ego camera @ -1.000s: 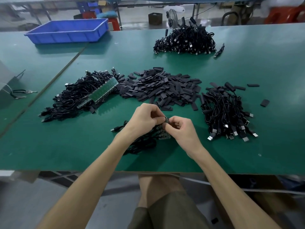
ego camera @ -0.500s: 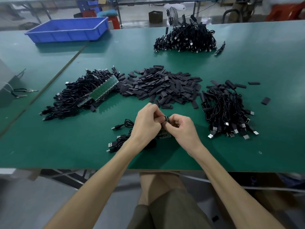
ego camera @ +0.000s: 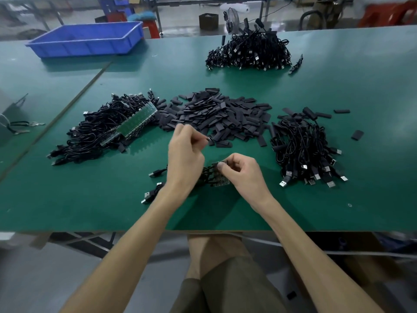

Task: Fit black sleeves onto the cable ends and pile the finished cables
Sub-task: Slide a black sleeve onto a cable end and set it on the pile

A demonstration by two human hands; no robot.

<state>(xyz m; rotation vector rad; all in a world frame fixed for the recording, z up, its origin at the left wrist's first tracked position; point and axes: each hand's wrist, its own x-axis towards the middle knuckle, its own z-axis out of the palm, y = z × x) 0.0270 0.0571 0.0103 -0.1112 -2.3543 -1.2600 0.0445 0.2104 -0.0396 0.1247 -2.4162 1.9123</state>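
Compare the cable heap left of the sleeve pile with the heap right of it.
The left heap shows a row of bare green boards; the right heap shows none. The left heap sprawls wide; the right heap is more compact, silver plugs fanned toward the person. Both are tangled black cables on the green table.

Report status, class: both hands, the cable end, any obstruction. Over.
Left hand pinches small dark piece beside sleeve pile. Right hand pinches board end of cable bundle. Nothing blocks the hands.
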